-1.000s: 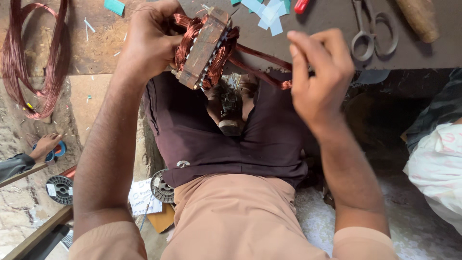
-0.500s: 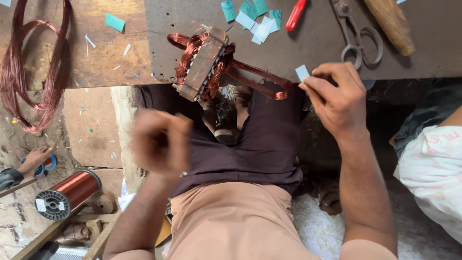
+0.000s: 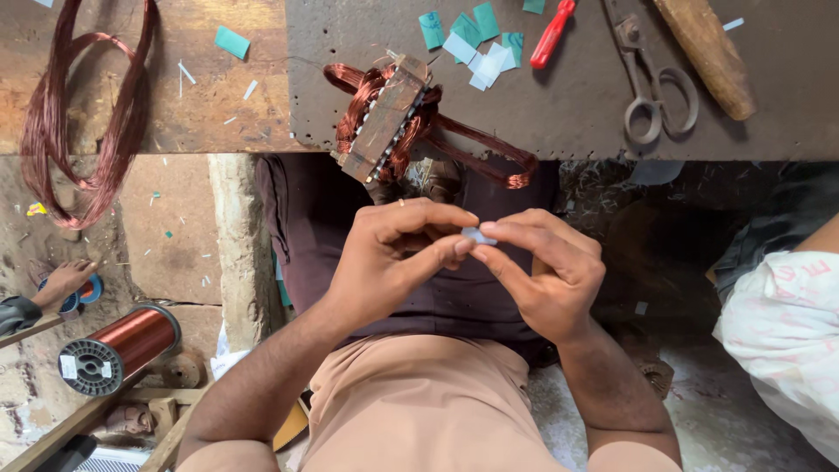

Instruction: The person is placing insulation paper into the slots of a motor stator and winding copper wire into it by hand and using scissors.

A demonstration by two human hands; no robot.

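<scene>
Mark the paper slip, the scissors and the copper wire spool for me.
paper slip [image 3: 477, 235], head view, exposed middle between fingertips.
scissors [image 3: 651, 87], head view, near the pivot.
copper wire spool [image 3: 131, 338], head view, wound copper side.

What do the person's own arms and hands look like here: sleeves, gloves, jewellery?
Both arms are bare to the bottom edge of the frame, no sleeves or cuffs showing. The left hand wears a thin ring on one finger; the right hand has no ring visible. No gloves, watch or wristband.

Hands [image 3: 476, 262] meet over the lap, open air around them. Directly ahead, the stator core with copper windings [image 3: 393, 122] overhangs the surface [image 3: 577, 114] edge. Farther back: paper slips [image 3: 476, 44], scissors [image 3: 651, 87], wooden handle [image 3: 703, 52]. Bare patch between windings and scissors.
</scene>
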